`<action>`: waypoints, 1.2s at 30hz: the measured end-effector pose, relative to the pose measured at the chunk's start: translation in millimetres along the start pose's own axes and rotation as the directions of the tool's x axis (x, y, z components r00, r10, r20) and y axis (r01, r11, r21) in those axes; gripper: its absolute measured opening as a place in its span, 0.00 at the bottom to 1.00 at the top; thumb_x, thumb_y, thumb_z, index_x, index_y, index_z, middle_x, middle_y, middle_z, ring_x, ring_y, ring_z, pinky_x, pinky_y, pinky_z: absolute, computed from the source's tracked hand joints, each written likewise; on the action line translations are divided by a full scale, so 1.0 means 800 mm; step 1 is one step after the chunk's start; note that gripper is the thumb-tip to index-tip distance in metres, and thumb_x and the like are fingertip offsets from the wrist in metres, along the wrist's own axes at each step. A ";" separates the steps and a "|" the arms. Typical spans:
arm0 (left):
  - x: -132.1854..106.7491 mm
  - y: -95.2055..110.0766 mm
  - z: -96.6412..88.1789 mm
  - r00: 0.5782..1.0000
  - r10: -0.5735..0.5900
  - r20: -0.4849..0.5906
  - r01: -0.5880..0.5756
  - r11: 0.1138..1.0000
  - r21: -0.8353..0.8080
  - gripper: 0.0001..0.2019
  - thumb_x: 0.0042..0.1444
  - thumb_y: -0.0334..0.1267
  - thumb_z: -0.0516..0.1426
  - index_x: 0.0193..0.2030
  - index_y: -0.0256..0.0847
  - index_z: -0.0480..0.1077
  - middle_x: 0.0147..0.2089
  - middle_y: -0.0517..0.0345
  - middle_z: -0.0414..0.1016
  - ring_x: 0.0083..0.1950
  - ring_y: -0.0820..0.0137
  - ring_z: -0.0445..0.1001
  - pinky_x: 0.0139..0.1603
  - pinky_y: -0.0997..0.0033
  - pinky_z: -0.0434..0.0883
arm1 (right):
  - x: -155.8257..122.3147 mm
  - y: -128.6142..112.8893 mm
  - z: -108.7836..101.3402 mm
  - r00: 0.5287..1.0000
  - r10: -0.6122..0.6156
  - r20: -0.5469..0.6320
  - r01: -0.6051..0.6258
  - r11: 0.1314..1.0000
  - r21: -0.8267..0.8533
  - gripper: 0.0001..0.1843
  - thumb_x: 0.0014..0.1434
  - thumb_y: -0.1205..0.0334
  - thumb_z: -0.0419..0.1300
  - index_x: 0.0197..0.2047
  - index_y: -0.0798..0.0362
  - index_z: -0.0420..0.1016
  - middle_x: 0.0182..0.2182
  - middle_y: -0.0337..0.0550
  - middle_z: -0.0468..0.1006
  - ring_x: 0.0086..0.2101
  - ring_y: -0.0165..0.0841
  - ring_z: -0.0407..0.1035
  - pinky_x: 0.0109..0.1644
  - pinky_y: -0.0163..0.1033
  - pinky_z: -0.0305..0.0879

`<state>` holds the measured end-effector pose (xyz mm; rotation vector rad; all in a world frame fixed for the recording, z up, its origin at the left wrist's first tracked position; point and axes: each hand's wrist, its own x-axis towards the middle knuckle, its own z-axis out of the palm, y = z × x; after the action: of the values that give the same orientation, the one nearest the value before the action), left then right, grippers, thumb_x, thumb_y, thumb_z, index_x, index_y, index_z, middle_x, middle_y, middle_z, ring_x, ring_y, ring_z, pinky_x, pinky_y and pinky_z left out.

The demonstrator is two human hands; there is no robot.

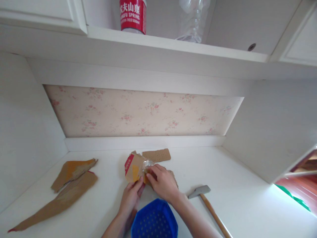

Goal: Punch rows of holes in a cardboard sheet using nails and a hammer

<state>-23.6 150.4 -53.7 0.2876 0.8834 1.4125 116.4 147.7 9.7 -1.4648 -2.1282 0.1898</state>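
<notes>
My left hand (131, 197) grips the lower edge of a brown cardboard piece (133, 168) with a red stripe and clear tape on it. My right hand (163, 181) pinches the same piece at its right side, where the crumpled clear tape (148, 163) sits. Both hands hover over the white desk (235, 198), just above a blue perforated basket (155, 220) at the bottom edge. A small perforated cardboard strip (156, 155) lies behind the held piece.
Torn cardboard pieces (71, 185) lie on the desk at the left. A hammer (208, 203) with a wooden handle rests to the right of my right arm. On the shelf above stand a red-labelled bottle (133, 15) and a clear bottle (194, 19).
</notes>
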 end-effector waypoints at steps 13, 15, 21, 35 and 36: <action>0.007 -0.005 -0.003 0.998 0.009 0.057 -0.008 1.000 -0.020 0.09 0.55 0.19 0.62 0.36 0.36 0.79 0.41 0.51 0.84 0.45 0.65 0.82 0.60 0.62 0.71 | 0.021 -0.015 0.001 0.995 -0.072 0.075 0.080 0.991 -0.107 0.08 0.66 0.60 0.54 0.39 0.48 0.75 0.38 0.40 0.82 0.38 0.36 0.75 0.36 0.37 0.59; 0.007 -0.006 -0.004 0.998 0.012 0.062 -0.012 1.000 -0.005 0.07 0.55 0.21 0.63 0.35 0.35 0.79 0.42 0.49 0.84 0.47 0.63 0.82 0.61 0.61 0.70 | 0.022 -0.016 0.003 0.994 -0.069 0.087 0.079 0.990 -0.115 0.09 0.66 0.63 0.53 0.37 0.49 0.74 0.37 0.41 0.82 0.37 0.36 0.75 0.36 0.37 0.59; 0.002 -0.006 -0.003 0.994 0.052 0.091 -0.056 0.998 0.032 0.10 0.57 0.27 0.64 0.46 0.37 0.78 0.50 0.47 0.81 0.52 0.59 0.79 0.60 0.57 0.71 | 0.019 -0.013 0.010 0.987 -0.082 0.135 0.097 0.989 -0.109 0.10 0.68 0.65 0.49 0.40 0.50 0.71 0.38 0.45 0.80 0.35 0.38 0.74 0.34 0.39 0.56; 0.011 -0.010 -0.009 1.000 0.019 -0.019 -0.018 1.000 0.022 0.07 0.61 0.26 0.60 0.43 0.38 0.77 0.42 0.47 0.83 0.47 0.59 0.82 0.52 0.58 0.77 | 0.013 -0.001 0.007 0.999 0.032 0.035 -0.037 0.990 0.137 0.09 0.68 0.61 0.46 0.40 0.48 0.66 0.33 0.42 0.77 0.32 0.38 0.71 0.36 0.39 0.57; 0.011 -0.010 -0.009 0.999 0.018 -0.029 -0.017 1.000 0.010 0.07 0.61 0.26 0.59 0.43 0.37 0.76 0.41 0.46 0.83 0.46 0.59 0.82 0.52 0.58 0.77 | 0.014 0.002 0.006 0.998 0.066 0.009 -0.066 0.983 0.173 0.09 0.68 0.60 0.46 0.40 0.48 0.65 0.31 0.41 0.75 0.31 0.37 0.69 0.36 0.39 0.58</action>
<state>-23.5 155.0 -67.2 0.2834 0.9132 1.4321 112.6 159.4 8.9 -1.4343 -2.0119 0.3921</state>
